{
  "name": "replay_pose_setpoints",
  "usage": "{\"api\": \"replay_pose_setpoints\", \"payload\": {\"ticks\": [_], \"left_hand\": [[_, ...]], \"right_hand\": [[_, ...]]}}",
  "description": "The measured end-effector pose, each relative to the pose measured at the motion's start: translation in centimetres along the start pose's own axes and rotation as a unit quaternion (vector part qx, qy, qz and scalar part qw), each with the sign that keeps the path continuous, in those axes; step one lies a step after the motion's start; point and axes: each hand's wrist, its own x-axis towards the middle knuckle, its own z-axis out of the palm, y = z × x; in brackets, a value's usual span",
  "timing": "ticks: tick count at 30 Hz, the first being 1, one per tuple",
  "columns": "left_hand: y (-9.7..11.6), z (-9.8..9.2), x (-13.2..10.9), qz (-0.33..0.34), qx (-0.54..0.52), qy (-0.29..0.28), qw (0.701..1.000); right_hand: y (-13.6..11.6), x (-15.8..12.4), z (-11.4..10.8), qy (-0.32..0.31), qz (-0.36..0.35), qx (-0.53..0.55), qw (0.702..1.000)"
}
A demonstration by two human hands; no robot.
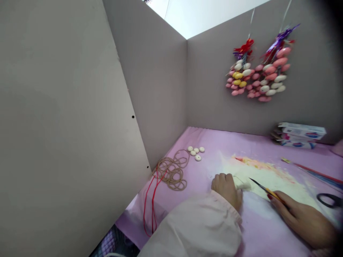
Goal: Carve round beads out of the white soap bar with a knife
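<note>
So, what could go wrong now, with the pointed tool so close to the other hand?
1. The pointed tool in the right hand aims at the left hand, which grips the white lump; a slip might prick it.
2. The red string runs to the table's front edge beside the sleeve and could snag.

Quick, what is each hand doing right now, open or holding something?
Left hand: closed on a white lump.
Right hand: closed on a thin yellow-handled tool.
</note>
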Motion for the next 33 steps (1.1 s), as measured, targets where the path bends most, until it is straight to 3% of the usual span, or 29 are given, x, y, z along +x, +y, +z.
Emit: {"api": "replay_pose_setpoints", "payload": {"ticks": [2,4,12,20,29,33], "left_hand": [[0.0,0.2,0.0,0.003,0.000,0.009,1.000],[0.0,0.3,0.2,0.004,0.005,0.004,1.000],[0.0,0.5,0.7,-0.016,0.012,0.026,0.999],[-0.4,0.6,0.8,0.015,0.056,0.036,0.998],[-1.3,-0.2,2.4,0.071,0.141,-0.017,0.987],[-2.1,-0.7,3.4,0.076,0.168,-0.049,0.982]], "right_hand": [[-0.5,-0.1,-0.8,-0.085,0.001,0.024,0.996],[-1.0,-0.2,-1.4,-0.115,0.006,0.023,0.993],[-2.3,-0.7,-2.0,-0.058,-0.034,-0.009,0.998],[-3.1,-1.0,-2.7,-0.034,-0.035,-0.005,0.999],[-5.0,-1.5,-3.6,0.023,-0.039,0.011,0.999],[-6.2,-0.8,-3.8,0.007,-0.037,-0.008,0.999]]}}
